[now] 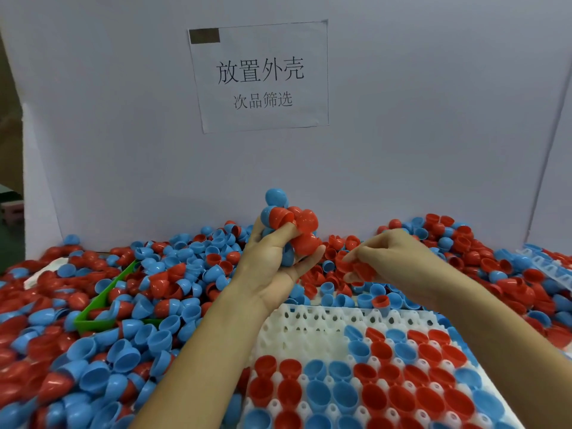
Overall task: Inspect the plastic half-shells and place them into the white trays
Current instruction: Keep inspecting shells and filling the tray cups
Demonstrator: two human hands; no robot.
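L hand [272, 258]: I've got it clutching a stack of nested half-shells [286, 226], long axis tilted up-left.
R hand [383, 258]: pinching a red shell [360, 269], facing unclear.
White tray [312, 332]: near-right of desk, far rows bare, seated shells open side up.

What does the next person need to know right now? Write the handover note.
Left hand: grips a clump of red and blue half-shells, raised above the pile.
Right hand: pinches one red half-shell.
White tray: near rows filled with shells open side up, far-left pockets empty.
Loose shells heaped around; green bin half buried.
Left: fill the remaining pockets.
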